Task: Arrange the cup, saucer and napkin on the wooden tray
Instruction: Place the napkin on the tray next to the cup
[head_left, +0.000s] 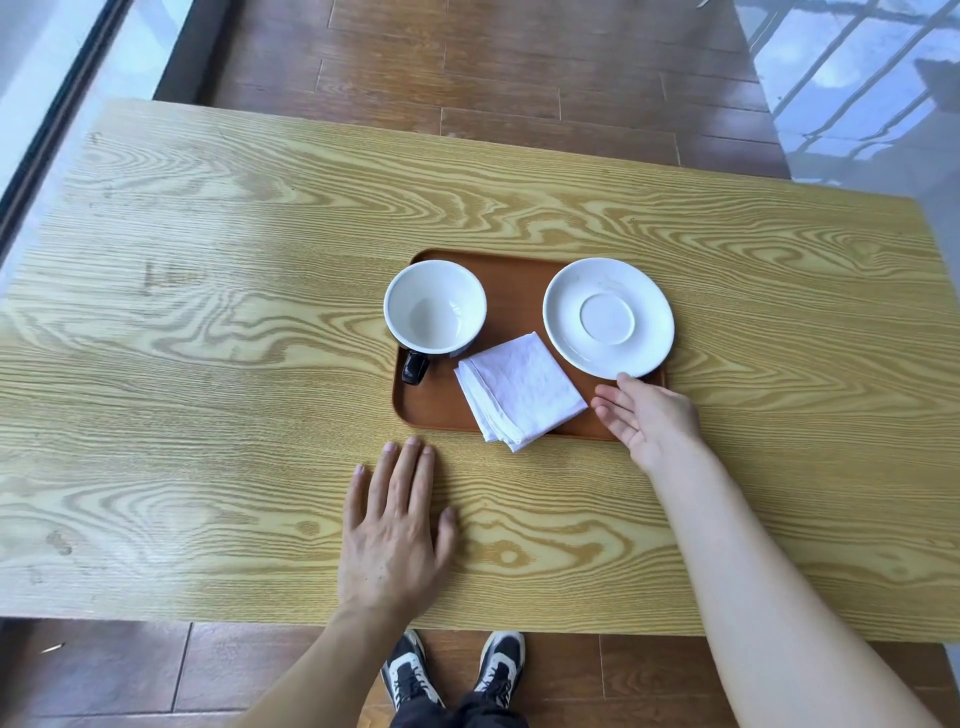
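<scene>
A brown wooden tray (511, 283) lies near the middle of the table. On its left end stands an empty cup (435, 307), white inside with a dark handle pointing toward me. A white saucer (608, 317) rests on the tray's right end, overhanging the edge. Between them a folded white napkin (522, 391) lies at an angle, its near corner past the tray's front rim. My right hand (647, 413) is open, palm turned left, its fingertips just at the saucer's near edge. My left hand (397, 530) lies flat on the table in front of the tray, holding nothing.
The light wooden table (208, 364) stretches wide to both sides of the tray. Beyond its far edge is brown plank floor (493, 67). Glass panels stand at the left and far right. My shoes (452, 670) show below the near edge.
</scene>
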